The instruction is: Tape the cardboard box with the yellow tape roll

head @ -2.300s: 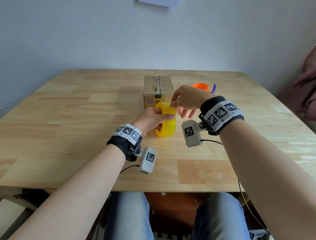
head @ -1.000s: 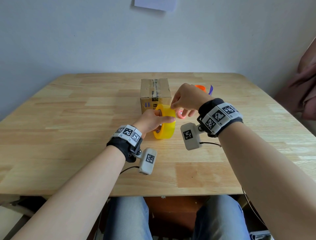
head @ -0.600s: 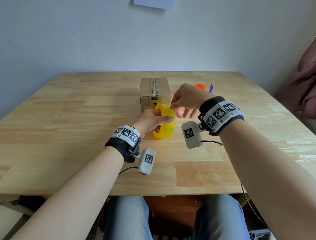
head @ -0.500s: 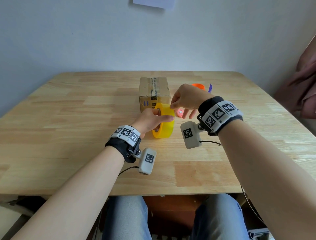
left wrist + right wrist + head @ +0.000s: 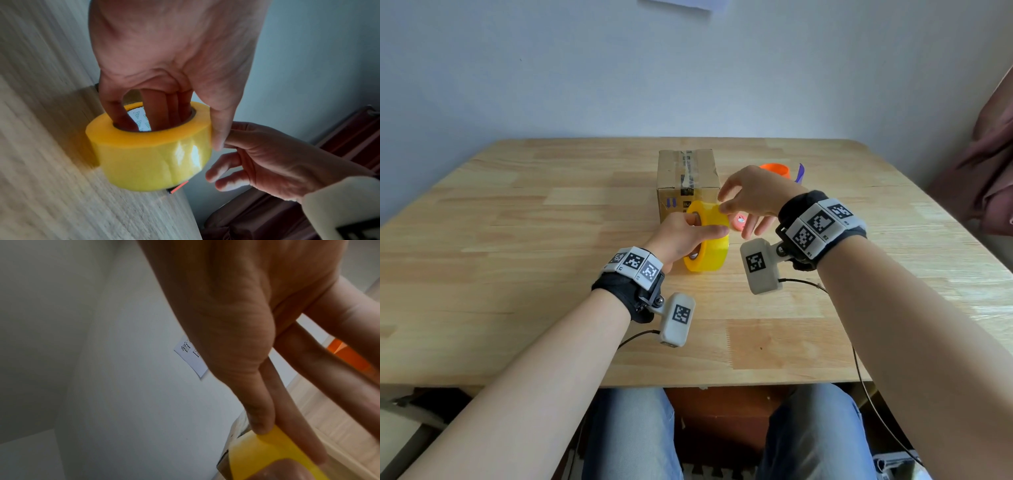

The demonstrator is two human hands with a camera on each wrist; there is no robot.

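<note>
The yellow tape roll (image 5: 709, 250) stands on edge on the table, just in front of the cardboard box (image 5: 686, 171). My left hand (image 5: 700, 226) grips the roll. Its fingers (image 5: 156, 110) reach through the core and the thumb lies over the outer face. My right hand (image 5: 722, 202) pinches at the top edge of the roll (image 5: 273, 456) with thumb and index fingertip. Its other fingers hang loose to the right. The box is shut, with a strip of old dark-printed tape along its top seam.
An orange roll (image 5: 774, 169) and a purple strip (image 5: 800, 172) lie behind my right hand. A small pink-red cutter (image 5: 739, 221) with a toothed edge (image 5: 177, 188) lies right of the yellow roll. The wooden table (image 5: 517, 240) ends at a wall. Dark red fabric (image 5: 989, 164) is at the right.
Both hands stay on the roll, which stands in the same spot by the box. My right fingertips have only shifted slightly along its top edge.
</note>
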